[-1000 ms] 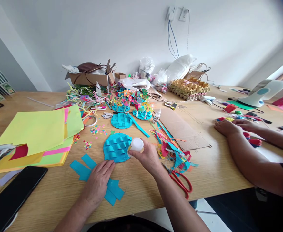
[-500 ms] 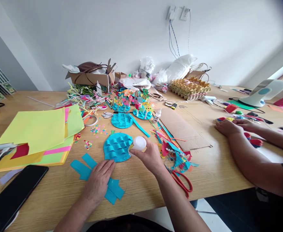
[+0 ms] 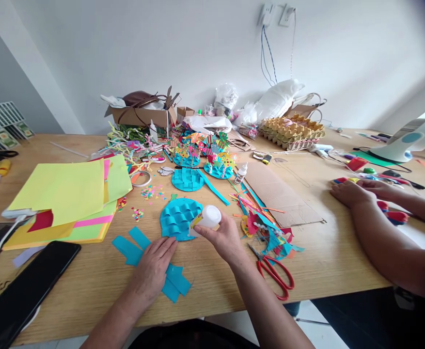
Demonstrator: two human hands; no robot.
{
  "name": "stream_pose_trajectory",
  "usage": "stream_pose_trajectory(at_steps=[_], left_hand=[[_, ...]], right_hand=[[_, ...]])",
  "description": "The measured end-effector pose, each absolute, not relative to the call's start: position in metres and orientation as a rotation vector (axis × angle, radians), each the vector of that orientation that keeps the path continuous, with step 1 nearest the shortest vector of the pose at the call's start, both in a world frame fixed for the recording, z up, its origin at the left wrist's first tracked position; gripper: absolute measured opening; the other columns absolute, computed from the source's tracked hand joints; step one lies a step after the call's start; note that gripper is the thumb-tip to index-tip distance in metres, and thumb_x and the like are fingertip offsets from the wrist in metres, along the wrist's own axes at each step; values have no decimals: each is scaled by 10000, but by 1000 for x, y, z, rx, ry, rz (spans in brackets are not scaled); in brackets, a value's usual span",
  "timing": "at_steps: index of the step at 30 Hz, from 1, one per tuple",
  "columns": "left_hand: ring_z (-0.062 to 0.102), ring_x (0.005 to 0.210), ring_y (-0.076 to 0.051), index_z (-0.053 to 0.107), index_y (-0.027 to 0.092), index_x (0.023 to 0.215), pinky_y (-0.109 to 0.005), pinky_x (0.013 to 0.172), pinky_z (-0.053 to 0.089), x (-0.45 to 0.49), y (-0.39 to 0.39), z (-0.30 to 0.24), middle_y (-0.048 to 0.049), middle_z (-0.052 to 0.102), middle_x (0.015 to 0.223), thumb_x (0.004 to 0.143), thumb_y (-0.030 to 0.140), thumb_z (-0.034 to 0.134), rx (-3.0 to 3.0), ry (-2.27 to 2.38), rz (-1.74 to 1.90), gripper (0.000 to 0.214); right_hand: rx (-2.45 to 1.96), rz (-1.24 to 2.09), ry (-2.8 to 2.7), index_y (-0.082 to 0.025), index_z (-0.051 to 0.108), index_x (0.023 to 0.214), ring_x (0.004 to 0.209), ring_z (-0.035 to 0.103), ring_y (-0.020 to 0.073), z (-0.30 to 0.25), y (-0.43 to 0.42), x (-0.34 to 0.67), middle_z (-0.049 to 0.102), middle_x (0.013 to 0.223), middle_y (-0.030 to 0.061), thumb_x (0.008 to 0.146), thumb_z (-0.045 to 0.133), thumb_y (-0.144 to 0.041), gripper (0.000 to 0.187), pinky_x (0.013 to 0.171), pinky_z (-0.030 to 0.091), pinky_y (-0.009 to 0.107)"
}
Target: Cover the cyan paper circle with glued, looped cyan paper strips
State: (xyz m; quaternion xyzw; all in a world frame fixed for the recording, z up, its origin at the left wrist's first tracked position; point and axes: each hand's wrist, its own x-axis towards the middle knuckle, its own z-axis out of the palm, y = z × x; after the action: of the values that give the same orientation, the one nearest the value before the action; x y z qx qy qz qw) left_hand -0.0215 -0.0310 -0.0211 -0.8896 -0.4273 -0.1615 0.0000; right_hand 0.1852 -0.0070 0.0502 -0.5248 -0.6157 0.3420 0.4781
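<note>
A round blue paper disc (image 3: 179, 217) with raised, wavy woven strips lies on the table in front of me. My left hand (image 3: 157, 259) rests flat, fingers stretched, over several blue paper strips (image 3: 128, 248); its fingertips touch the disc's near edge. In my right hand (image 3: 223, 237) is a white glue bottle (image 3: 209, 216), tipped with its base up and its lower end over the disc's right edge. The nozzle is hidden. Red-handled scissors (image 3: 275, 274) lie open to the right of my right forearm.
Colored paper sheets (image 3: 63, 189) and a black phone (image 3: 30, 286) lie left. Farther back are another blue disc (image 3: 187, 179), decorated pieces (image 3: 217, 168), a second glue bottle (image 3: 240, 173) and cardboard (image 3: 285, 196). Another person's hands (image 3: 357, 194) work at the right beside paper scraps (image 3: 270, 232).
The glue bottle has tilted more and shifted slightly left relative to the disc. My left hand stays in place. The whole view has turned a little to the left.
</note>
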Motion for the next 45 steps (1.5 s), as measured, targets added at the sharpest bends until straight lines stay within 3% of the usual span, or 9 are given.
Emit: stream_pose_trajectory(at_steps=[13,21,26,29,32,35,39,41,45], left_hand=[[490,1118,-236,528,134,1185,-423,922,422,-23,-31,-26,-88,554,1232,634,-14,347,-2800,-1348,-497,599],[516,1090,-221,550,154,1162,-403,909,447,-21,-33,-20,-98,573,1189,575,-27,324,-2788,-1421,-706,655],[560,1017,-208,593,172,1093,-350,853,494,-28,-36,-2,-80,602,1086,522,-3,312,-2810,-1463,-989,660],[599,931,-186,597,209,1073,-253,719,534,-31,-46,14,-62,618,1025,612,-9,322,-2801,-1451,-1204,579],[617,894,-180,563,279,1122,-237,753,516,-22,-61,25,-32,642,977,786,106,406,-2904,-1323,-1400,409],[618,907,-180,537,301,1172,-234,738,519,1,-75,28,-40,629,1057,881,229,336,-3116,-1357,-1500,361],[439,1201,-213,475,291,1253,-314,941,418,39,-75,29,-51,370,1395,908,247,317,-3326,-1379,-1414,382],[298,1287,-214,412,294,1295,-372,1015,327,54,-70,30,-27,285,1437,905,240,331,-3274,-1504,-1553,402],[180,1325,-191,324,280,1342,-398,1065,230,75,-62,33,-11,261,1447,901,285,356,-3198,-1751,-1747,442]], right_hand=[[-1287,872,-1526,-168,598,767,664,547,170,40,-2,166,623,711,7,616,717,-378,284,601,427,261],[-956,1281,-783,-174,618,805,773,621,186,30,-2,184,682,808,15,600,741,-318,279,741,478,313],[-795,1367,-331,-198,603,798,734,640,156,26,-6,194,689,803,0,592,759,-284,272,679,508,274],[-711,1442,-172,-209,594,792,712,646,135,28,-8,199,695,792,-13,593,767,-250,267,653,517,244],[-635,1475,-98,-222,587,798,687,649,117,32,-10,201,699,780,-28,605,765,-240,263,621,520,217],[-604,1483,-65,-217,589,797,681,653,115,36,-12,200,704,778,-18,621,756,-245,244,606,522,209],[-604,1464,-98,-219,598,806,726,657,128,38,-19,197,705,793,-15,636,741,-272,228,642,527,225],[-607,1426,-153,-229,600,827,781,655,149,37,-24,195,702,811,-15,640,732,-300,240,698,529,256],[-577,1403,-203,-232,610,845,852,643,175,33,-35,188,701,837,-2,661,706,-319,226,817,503,309]])
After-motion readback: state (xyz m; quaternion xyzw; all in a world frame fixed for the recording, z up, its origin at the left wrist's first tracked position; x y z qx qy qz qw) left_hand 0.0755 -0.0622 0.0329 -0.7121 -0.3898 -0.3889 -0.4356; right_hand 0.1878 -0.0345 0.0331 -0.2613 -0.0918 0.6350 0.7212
